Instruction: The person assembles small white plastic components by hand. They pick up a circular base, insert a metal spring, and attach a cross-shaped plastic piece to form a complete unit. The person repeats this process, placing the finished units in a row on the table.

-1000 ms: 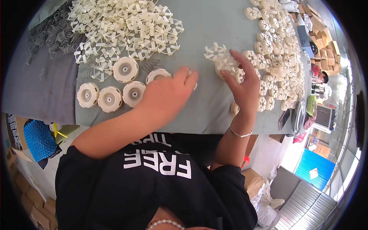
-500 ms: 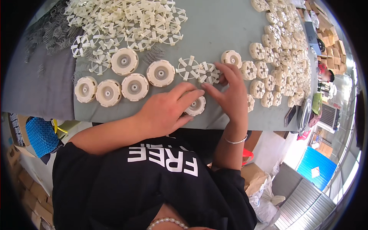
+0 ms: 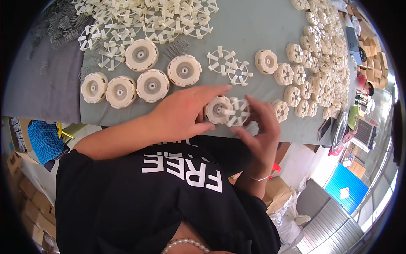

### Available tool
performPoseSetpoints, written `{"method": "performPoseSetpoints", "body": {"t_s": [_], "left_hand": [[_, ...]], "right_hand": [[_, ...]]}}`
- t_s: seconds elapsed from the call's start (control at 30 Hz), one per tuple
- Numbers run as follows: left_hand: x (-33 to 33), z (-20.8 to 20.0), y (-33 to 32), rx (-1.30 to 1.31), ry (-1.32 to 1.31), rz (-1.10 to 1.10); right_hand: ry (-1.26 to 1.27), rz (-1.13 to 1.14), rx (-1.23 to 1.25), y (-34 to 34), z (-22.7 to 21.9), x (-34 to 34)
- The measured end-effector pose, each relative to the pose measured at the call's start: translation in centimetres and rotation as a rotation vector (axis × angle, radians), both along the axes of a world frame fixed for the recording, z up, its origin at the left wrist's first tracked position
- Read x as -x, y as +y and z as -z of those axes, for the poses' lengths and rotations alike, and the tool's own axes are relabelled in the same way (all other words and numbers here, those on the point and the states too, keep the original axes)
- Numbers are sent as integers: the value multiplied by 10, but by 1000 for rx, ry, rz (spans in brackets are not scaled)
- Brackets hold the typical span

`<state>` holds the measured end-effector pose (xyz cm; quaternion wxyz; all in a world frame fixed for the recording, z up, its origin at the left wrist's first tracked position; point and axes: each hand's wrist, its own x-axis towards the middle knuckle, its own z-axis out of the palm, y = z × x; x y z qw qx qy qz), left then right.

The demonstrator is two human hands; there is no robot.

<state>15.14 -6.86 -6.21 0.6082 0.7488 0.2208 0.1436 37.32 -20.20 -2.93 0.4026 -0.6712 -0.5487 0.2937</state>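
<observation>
My left hand curls around the left side of a round cream plastic housing lying near the table's front edge, thumb below and fingers above. Between the fingers and thumb of my right hand is a white spoked plastic ring. It is tilted and slightly blurred, and overlaps the housing's right side. Two more spoked rings lie loose just beyond my hands. A row of open cream housings rests to the left, and a single housing sits to the right.
A heap of spoked rings covers the far left, with coil springs beside it and another clump of springs nearer. Many housings with rings fitted stand on the right. A phone and a metal dish lie at the right edge.
My right hand has drawn back toward me from the loose rings, bringing one spoked ring beside the housing. My left hand has opened wider around the housing, which now shows more.
</observation>
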Motion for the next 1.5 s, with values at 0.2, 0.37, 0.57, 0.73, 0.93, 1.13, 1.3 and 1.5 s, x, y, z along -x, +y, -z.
{"method": "performPoseSetpoints", "body": {"t_s": [0.2,0.37,0.57,0.73,0.93,1.13,1.3,1.5], "left_hand": [[7,-1,3,124,-72,4],[5,-1,2,97,-76,-32],[1,6,-4,-63,-47,-69],[7,-1,-14,-202,-50,-122],[33,-33,13,-700,174,-297],[27,-33,18,-742,381,-235],[22,-27,4,-707,244,-114],[15,-14,-12,-403,125,-112]], "right_hand": [[-134,54,-49,-2,5,28],[-298,87,-35,-3,11,41],[-689,113,-52,-14,27,65],[-586,63,-151,-12,36,56],[-717,671,-398,14,7,-30],[-457,184,-148,55,8,1],[-465,176,-148,46,26,4],[-266,361,91,4,26,10]]}}
